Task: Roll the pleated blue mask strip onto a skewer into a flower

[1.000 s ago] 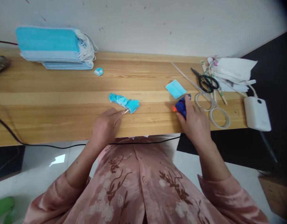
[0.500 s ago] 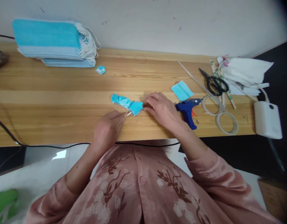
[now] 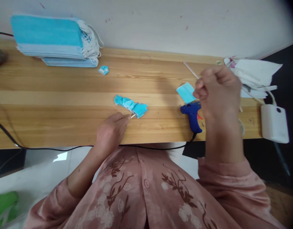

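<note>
My left hand (image 3: 111, 129) is closed on a thin pale stick (image 3: 133, 116) near the front edge of the table. From the stick's far end a strip of crumpled, pleated blue mask fabric (image 3: 130, 105) runs up and left along the wood. My right hand (image 3: 216, 87) is raised over the right side, its fingers curled and slightly blurred; what they pinch, if anything, is hidden. Close to it lie a blue fabric square (image 3: 185, 92), a blue glue gun (image 3: 192, 116) with its nozzle covered by the hand, and a translucent glue stick (image 3: 190, 70) partly hidden.
A stack of blue face masks (image 3: 48, 38) stands at the back left, beside a small folded blue piece (image 3: 103, 70). On the right are a white bag (image 3: 258, 71) and a white power box (image 3: 274, 123). A black cable (image 3: 65, 149) runs along the front edge.
My right hand has left the blue strip and moved right and up, now covering the scissors and most of the tape rings. My left hand and the strip have barely moved.
</note>
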Motion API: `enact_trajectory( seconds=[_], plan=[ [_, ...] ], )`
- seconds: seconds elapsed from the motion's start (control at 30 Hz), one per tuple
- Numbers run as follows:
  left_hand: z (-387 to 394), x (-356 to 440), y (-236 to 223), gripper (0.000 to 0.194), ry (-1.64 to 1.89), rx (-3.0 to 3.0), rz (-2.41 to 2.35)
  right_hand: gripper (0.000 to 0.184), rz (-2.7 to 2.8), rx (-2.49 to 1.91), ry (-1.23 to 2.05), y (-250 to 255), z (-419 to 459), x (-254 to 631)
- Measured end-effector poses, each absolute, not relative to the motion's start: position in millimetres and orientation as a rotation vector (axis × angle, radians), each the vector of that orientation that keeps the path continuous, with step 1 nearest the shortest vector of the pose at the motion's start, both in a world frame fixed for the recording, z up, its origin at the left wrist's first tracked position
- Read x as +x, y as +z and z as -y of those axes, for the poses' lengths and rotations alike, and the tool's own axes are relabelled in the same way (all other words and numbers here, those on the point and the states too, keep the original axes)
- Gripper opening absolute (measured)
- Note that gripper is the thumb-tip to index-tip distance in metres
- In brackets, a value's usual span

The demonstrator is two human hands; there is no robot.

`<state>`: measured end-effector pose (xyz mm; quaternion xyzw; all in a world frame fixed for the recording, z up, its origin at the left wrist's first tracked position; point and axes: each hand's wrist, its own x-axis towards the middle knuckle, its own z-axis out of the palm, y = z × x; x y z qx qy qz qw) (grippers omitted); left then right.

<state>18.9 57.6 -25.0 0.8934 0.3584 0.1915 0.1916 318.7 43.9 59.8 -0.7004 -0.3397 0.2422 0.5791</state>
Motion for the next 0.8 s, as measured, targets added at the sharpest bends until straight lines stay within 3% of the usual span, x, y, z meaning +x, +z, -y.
enact_trajectory(
  seconds=[0.13, 0.3, 0.5, 0.67, 0.8],
  plan=[
    [-58, 18, -26, 0.042, 0.532, 2.499, -1.009, 0.019, 0.721, -1.512, 0.362, 52, -1, 349],
    [-59, 18, -26, 0.042, 0.503, 2.540, -1.005, 0.035, 0.494, -1.639, 0.195, 23, 57, 383],
    [-58, 18, -26, 0.044, 0.508, 2.529, -1.012, 0.032, 0.299, -1.824, -0.023, -3, 116, 415],
    [-59, 17, -23, 0.039, 0.515, 2.485, -0.997, 0.028, 0.198, -1.853, 0.016, -8, 150, 429],
    [-60, 16, -24, 0.037, 0.529, 2.454, -0.998, 0.042, 0.178, -1.840, -0.072, -12, 160, 443]
  ],
)
